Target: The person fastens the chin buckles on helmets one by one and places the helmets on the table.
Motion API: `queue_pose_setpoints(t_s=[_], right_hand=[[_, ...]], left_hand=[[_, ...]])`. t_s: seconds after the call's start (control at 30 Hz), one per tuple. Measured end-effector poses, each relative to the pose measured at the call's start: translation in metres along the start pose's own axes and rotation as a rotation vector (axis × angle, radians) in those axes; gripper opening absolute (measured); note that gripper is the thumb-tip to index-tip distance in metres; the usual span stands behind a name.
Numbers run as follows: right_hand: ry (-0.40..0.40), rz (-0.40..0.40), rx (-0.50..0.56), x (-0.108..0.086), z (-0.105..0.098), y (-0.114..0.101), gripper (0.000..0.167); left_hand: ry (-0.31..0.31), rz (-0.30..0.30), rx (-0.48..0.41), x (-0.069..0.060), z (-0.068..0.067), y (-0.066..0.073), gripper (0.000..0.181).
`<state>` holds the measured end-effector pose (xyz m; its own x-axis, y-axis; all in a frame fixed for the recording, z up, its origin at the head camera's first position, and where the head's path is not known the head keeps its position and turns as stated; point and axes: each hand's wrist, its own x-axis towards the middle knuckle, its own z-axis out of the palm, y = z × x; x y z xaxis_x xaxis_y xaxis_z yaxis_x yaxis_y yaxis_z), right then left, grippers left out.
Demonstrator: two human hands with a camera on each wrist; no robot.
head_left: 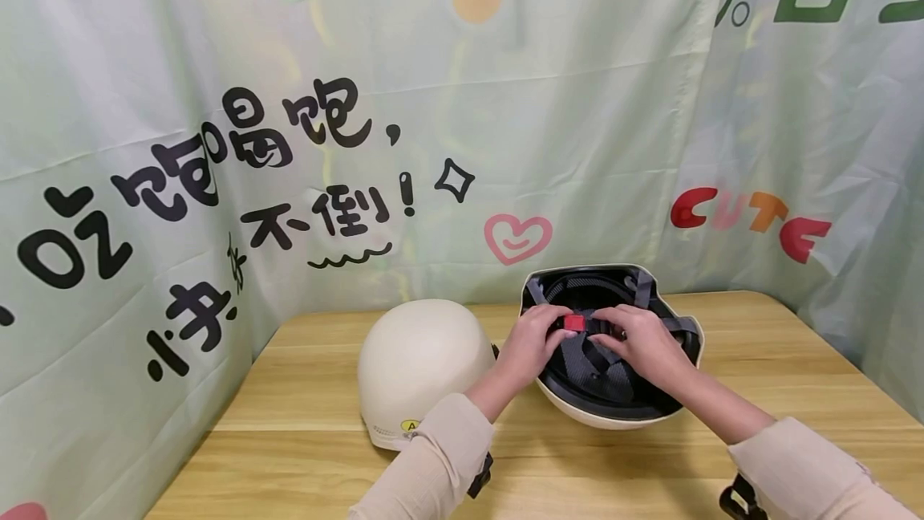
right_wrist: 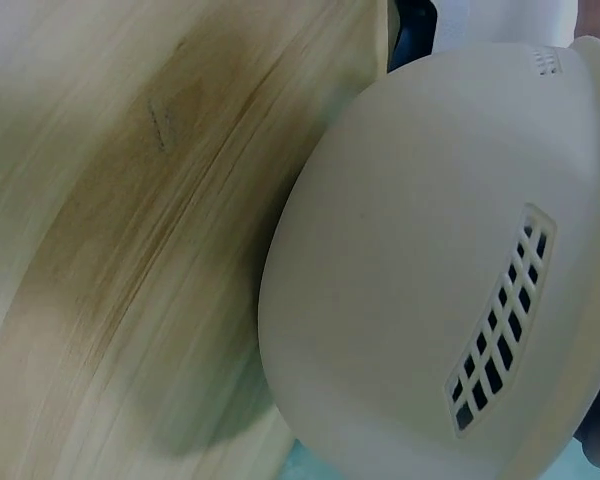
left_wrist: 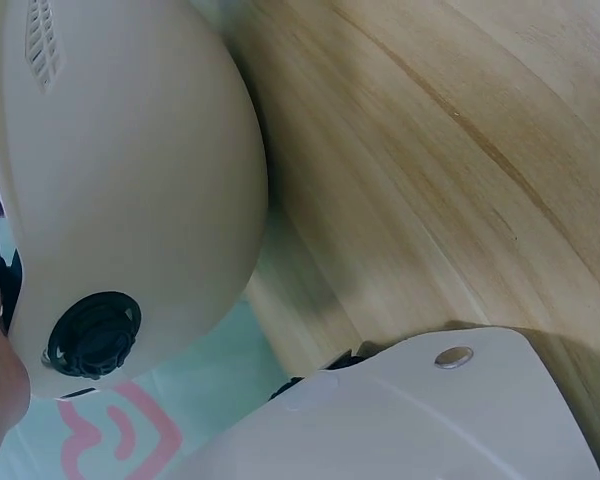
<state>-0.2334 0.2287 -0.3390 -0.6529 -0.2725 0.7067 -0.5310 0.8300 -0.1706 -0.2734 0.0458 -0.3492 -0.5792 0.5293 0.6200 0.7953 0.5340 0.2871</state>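
Note:
A cream helmet (head_left: pixel 588 414) lies upside down on the table, its black padded lining (head_left: pixel 577 294) facing up. Over the opening, my left hand (head_left: pixel 529 346) pinches a red buckle (head_left: pixel 574 322) between thumb and fingers. My right hand (head_left: pixel 645 341) pinches the black chin strap (head_left: pixel 597 327) just to the right of the red piece. Whether the two buckle parts are joined I cannot tell. In the left wrist view the helmet's shell carries a black round knob (left_wrist: pixel 95 336); the right wrist view shows a slotted vent (right_wrist: pixel 501 325) in its side.
A second cream helmet (head_left: pixel 426 359) stands dome up to the left, close to my left forearm. Both are on a wooden table (head_left: pixel 303 400). Behind it hangs a pale green printed curtain (head_left: pixel 592 143).

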Motion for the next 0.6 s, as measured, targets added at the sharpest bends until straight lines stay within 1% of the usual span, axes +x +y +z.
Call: queue_pose_setpoints(t_s=[0.1,0.2,0.37,0.47,0.6], right_hand=[[-0.009,0.003,0.013,0.0003,0.0014,-0.0001,0.027],[-0.029,0.012,0.051,0.0009,0.0017,0.0004,0.030],[-0.094,0.098,0.155,0.0024,-0.0032,0.0015,0.031],[-0.096,0.135,0.187,0.0014,-0.0045,0.0034,0.029],[-0.042,0.132,0.209,-0.0023,-0.0012,0.0080,0.027]], left_hand=[[-0.004,0.004,0.002,0.0006,-0.0001,-0.0002,0.027],[-0.010,0.000,-0.001,0.0009,0.0002,-0.0006,0.027],[-0.020,-0.013,-0.009,0.0006,-0.0007,-0.0013,0.027],[-0.035,0.012,0.020,0.0008,-0.0026,-0.0008,0.028],[-0.057,0.068,0.051,0.0017,-0.0047,-0.0007,0.028]])
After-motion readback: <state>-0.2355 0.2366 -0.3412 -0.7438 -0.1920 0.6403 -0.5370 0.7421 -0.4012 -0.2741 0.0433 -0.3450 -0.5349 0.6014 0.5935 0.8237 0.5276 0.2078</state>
